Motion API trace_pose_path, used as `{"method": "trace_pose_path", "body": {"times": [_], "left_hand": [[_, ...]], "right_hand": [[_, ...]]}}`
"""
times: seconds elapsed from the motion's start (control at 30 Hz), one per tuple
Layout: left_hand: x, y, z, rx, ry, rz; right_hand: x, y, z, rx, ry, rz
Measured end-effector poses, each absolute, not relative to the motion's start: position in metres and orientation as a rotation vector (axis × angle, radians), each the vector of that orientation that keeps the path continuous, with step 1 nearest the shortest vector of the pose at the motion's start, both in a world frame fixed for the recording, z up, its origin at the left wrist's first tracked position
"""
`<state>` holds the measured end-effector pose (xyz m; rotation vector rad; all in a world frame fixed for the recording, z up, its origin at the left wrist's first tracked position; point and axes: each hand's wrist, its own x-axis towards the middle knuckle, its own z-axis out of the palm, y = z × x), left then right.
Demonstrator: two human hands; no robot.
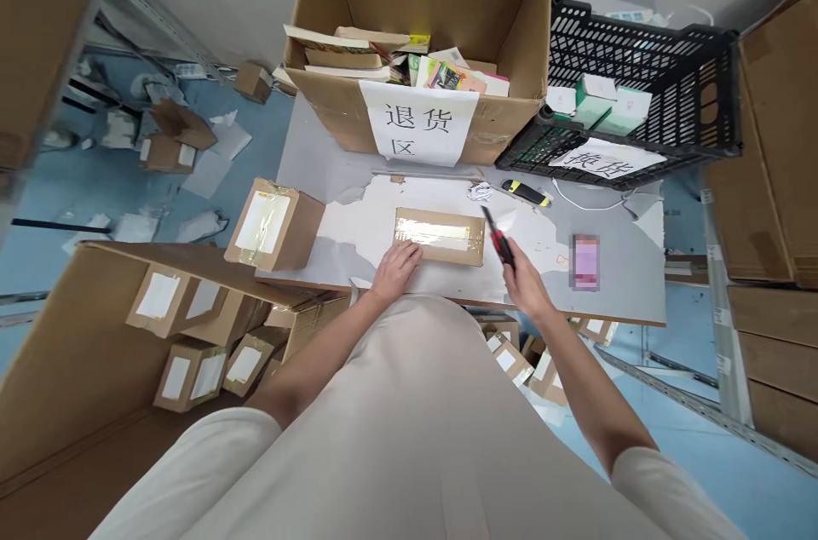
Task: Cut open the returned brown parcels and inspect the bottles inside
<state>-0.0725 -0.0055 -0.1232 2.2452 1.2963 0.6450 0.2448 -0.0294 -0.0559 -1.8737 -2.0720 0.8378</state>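
Observation:
A small taped cardboard box [440, 255] with a label under shiny tape lies flat on the worktable. My left hand [397, 269] is at its near left corner, fingers together and bent over the edge, gripping it. My right hand [525, 278], to the right of the box, is closed around a red and black utility knife [500, 242]. The knife's tip points up and left, apart from the box. Beyond it on the table lie a black and yellow utility knife [526, 192] and a crumpled bit of paper [479, 192].
A labelled carton [307, 221] stands at the table's left edge. Behind are a large open box of books [504, 127] and a black plastic crate [696, 150] holding small boxes. A blurred pink item [586, 261] lies right. A big carton [57, 336] with parcels stands lower left.

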Motion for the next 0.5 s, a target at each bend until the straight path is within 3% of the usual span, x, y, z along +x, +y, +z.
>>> {"method": "trace_pose_path", "body": {"times": [0.2, 0.5], "left_hand": [[-0.071, -0.006, -0.128, 2.272, 1.282, 0.664], [-0.07, -0.009, -0.129, 2.254, 1.323, 0.68]], "right_hand": [[0.17, 0.051, -0.022, -1.388, -2.979, 0.73], [0.154, 0.069, -0.013, -1.287, -3.176, 0.558]]}}
